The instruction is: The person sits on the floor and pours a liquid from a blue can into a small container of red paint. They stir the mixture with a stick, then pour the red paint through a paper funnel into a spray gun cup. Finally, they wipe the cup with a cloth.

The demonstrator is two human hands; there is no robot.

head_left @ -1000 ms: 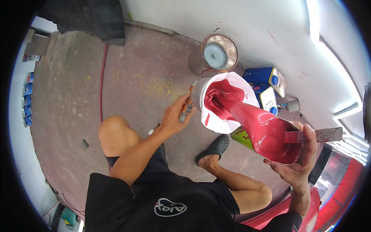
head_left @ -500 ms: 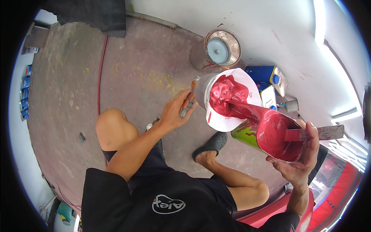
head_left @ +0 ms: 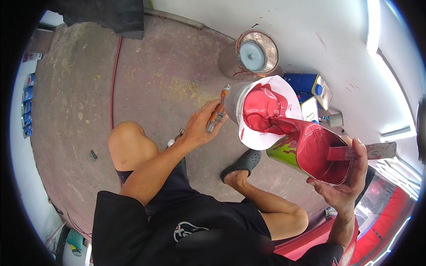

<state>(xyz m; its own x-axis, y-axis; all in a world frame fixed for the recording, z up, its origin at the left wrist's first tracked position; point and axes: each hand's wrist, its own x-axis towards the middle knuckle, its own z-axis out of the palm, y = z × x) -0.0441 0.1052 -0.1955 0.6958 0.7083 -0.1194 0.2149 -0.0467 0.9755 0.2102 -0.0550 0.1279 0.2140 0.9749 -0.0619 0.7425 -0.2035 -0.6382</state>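
My left hand (head_left: 199, 126) is closed around an orange-and-metal spray gun (head_left: 216, 116). A translucent grey cup (head_left: 232, 98) is attached to the gun, and a white paper strainer cone (head_left: 255, 142) sits in its mouth. Glossy red paint (head_left: 265, 105) lies pooled in the cone. My right hand (head_left: 339, 197) grips a green can (head_left: 284, 153) with red-coated insides, tilted left so that its squeezed lip pours paint into the cone. A flat paint-smeared stir stick (head_left: 380, 151) rests across the can's mouth, held by my fingers. The cup's inside is hidden.
A metal bin with a pale blue lid (head_left: 252, 56) stands by the white wall. Right of it are a blue rectangular can (head_left: 297, 83) and a small metal cup (head_left: 336, 119). A red hose (head_left: 116, 75) runs along the floor. Red bodywork (head_left: 310, 241) is at lower right.
Red paint keeps flowing from the can, and the pool in the strainer has changed shape, looking smoother. Both hands have barely moved.
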